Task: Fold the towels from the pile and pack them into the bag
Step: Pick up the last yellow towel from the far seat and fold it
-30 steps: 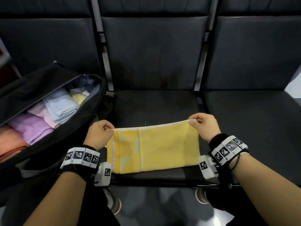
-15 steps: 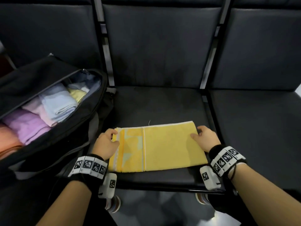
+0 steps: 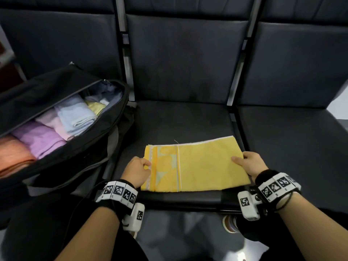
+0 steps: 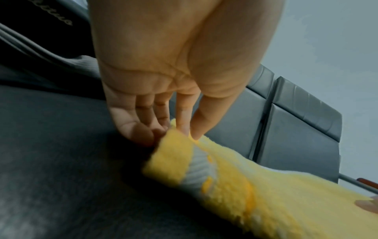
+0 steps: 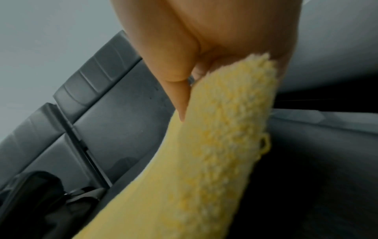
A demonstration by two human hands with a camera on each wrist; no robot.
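A yellow towel (image 3: 197,166), folded into a flat rectangle, lies near the front edge of the middle seat (image 3: 180,121). My left hand (image 3: 147,164) pinches its striped left edge; in the left wrist view the thumb and forefinger (image 4: 184,131) close on the towel (image 4: 245,186). My right hand (image 3: 238,159) grips the right edge with the thumb on top. In the right wrist view the towel (image 5: 214,145) runs into the palm under the thumb (image 5: 180,105), and the other fingers are hidden. The open black bag (image 3: 120,117) stands on the left seat.
Inside the bag lie several folded towels: light blue (image 3: 75,113), purple (image 3: 41,138), orange (image 3: 13,155). The dark seat on the right (image 3: 291,144) holds nothing. Metal frame bars (image 3: 235,78) separate the seats. Below the seat edge are my legs and shoes.
The towel's far edge, held up a second ago, now lies flat on the seat. Both hands have slid from the far corners down to the middle of the side edges.
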